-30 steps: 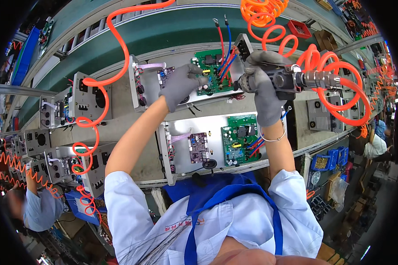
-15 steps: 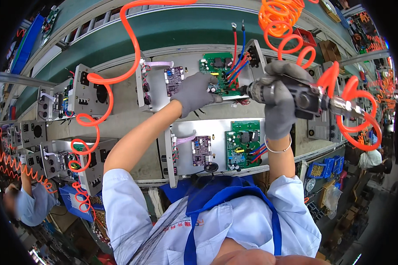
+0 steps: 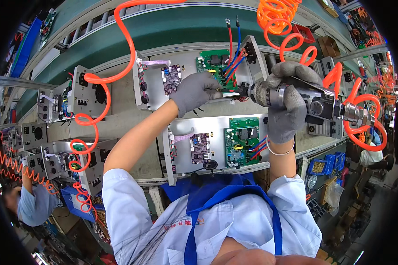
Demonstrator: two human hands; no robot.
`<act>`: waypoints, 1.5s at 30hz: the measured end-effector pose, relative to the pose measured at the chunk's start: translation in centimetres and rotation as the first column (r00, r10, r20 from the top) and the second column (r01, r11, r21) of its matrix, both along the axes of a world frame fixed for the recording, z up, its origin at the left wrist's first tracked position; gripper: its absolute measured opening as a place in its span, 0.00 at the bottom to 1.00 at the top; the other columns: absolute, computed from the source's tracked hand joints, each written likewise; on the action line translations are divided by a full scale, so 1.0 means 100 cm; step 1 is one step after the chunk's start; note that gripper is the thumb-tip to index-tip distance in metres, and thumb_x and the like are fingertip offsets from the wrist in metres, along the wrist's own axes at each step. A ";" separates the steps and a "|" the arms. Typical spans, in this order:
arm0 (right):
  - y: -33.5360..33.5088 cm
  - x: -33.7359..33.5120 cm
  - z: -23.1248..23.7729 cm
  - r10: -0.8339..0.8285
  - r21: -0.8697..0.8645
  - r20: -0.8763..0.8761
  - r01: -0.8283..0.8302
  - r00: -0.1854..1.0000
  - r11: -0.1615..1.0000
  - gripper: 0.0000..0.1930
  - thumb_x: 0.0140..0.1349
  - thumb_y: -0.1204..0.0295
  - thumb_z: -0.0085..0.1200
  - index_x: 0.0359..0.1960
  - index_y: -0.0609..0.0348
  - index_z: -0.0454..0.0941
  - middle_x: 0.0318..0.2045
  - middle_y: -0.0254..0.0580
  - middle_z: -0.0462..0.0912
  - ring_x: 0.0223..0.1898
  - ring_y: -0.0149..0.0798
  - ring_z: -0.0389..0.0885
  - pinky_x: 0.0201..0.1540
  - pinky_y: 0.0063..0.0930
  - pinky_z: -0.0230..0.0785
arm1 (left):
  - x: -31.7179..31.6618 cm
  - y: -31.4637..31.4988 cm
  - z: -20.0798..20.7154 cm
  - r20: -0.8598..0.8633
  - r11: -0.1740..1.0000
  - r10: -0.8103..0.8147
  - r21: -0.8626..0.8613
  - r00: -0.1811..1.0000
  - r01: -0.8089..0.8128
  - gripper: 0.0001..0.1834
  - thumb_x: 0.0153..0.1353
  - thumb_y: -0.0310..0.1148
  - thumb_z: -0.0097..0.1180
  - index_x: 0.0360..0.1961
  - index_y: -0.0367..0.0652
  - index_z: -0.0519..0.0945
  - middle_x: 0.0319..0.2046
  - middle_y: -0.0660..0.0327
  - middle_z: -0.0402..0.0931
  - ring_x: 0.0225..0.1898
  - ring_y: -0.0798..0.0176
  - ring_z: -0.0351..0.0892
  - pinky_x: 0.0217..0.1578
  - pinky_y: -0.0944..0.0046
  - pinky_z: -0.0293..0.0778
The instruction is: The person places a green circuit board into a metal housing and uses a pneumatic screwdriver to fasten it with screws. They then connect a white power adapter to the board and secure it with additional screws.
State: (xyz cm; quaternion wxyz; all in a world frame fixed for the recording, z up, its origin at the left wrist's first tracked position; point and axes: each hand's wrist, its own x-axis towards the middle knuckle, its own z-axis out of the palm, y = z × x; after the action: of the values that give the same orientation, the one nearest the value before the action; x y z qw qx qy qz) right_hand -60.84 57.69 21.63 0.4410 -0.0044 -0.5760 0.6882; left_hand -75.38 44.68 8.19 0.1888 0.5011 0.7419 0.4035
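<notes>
My right hand (image 3: 288, 115), in a grey glove, is wrapped round a pneumatic screwdriver (image 3: 316, 105), held almost level with its nose pointing left. An orange coiled air hose (image 3: 376, 143) runs from its back end. My left hand (image 3: 193, 92), also gloved, has thumb and fingers pinched together by the driver's bit, at the near edge of the far metal chassis (image 3: 151, 90). Whatever lies in that pinch is too small to make out. On this chassis sit a green circuit board (image 3: 212, 59) and a purple circuit board (image 3: 171, 78), with red and blue wires (image 3: 239, 42) standing up.
Closer to me lies a second open chassis (image 3: 181, 154) with a green board (image 3: 242, 141) and a purple board (image 3: 200, 149). Another orange hose (image 3: 132, 57) hangs at left, before upright metal housings (image 3: 90, 95). Blue bins (image 3: 321, 165) stand at right; a co-worker's sleeve (image 3: 37, 204) shows at far left.
My left fingers have drawn together into a pinch at the bit. The screwdriver has turned slightly in my right hand and shifted a little right.
</notes>
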 end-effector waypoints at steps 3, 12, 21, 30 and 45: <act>0.003 0.002 -0.001 0.015 -0.048 -0.014 -0.016 1.000 0.999 0.21 0.48 0.82 0.46 0.48 0.61 0.67 0.40 0.51 0.78 0.34 0.36 0.79 0.42 0.31 0.74 | 0.001 0.001 0.007 0.005 0.998 -0.038 -0.040 0.999 0.038 0.15 0.49 0.36 0.65 0.39 0.47 0.83 0.30 0.59 0.74 0.32 0.58 0.77 0.34 0.62 0.72; 0.004 -0.001 -0.001 -0.023 0.019 0.022 0.023 0.999 1.000 0.19 0.49 0.79 0.47 0.46 0.64 0.69 0.39 0.52 0.78 0.33 0.38 0.79 0.41 0.32 0.74 | 0.002 -0.001 0.000 0.065 0.998 -0.056 0.015 0.996 0.055 0.13 0.49 0.41 0.63 0.36 0.50 0.83 0.32 0.59 0.74 0.35 0.56 0.76 0.35 0.59 0.71; 0.012 -0.009 -0.011 -0.007 0.025 0.064 0.005 0.998 1.000 0.16 0.52 0.82 0.47 0.45 0.66 0.71 0.38 0.49 0.79 0.33 0.32 0.79 0.40 0.28 0.74 | 0.009 0.002 0.012 -0.215 0.974 0.087 -0.189 0.973 -0.128 0.23 0.47 0.41 0.66 0.46 0.48 0.78 0.39 0.57 0.74 0.40 0.55 0.77 0.40 0.57 0.73; 0.012 -0.030 -0.038 -0.080 0.169 0.235 0.040 0.969 0.985 0.16 0.49 0.86 0.52 0.42 0.67 0.74 0.35 0.46 0.81 0.34 0.31 0.79 0.39 0.24 0.74 | 0.004 0.004 0.003 -0.339 0.870 0.067 -0.442 0.939 -0.221 0.19 0.49 0.43 0.61 0.42 0.49 0.78 0.38 0.55 0.74 0.41 0.52 0.76 0.40 0.53 0.73; 0.011 -0.045 -0.048 -0.013 0.097 0.230 -0.010 0.973 0.995 0.14 0.48 0.88 0.53 0.40 0.69 0.75 0.34 0.43 0.81 0.35 0.30 0.80 0.41 0.24 0.73 | 0.004 0.004 0.002 -0.278 0.880 0.077 -0.433 0.958 -0.196 0.15 0.51 0.43 0.58 0.38 0.50 0.81 0.37 0.56 0.75 0.40 0.52 0.77 0.39 0.53 0.73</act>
State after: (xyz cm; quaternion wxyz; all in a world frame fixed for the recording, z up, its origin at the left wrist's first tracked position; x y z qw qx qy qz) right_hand -65.37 58.79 16.81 0.3716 -0.0630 -0.6559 0.6540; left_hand -75.02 45.08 8.44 0.1762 0.4357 0.8674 0.1633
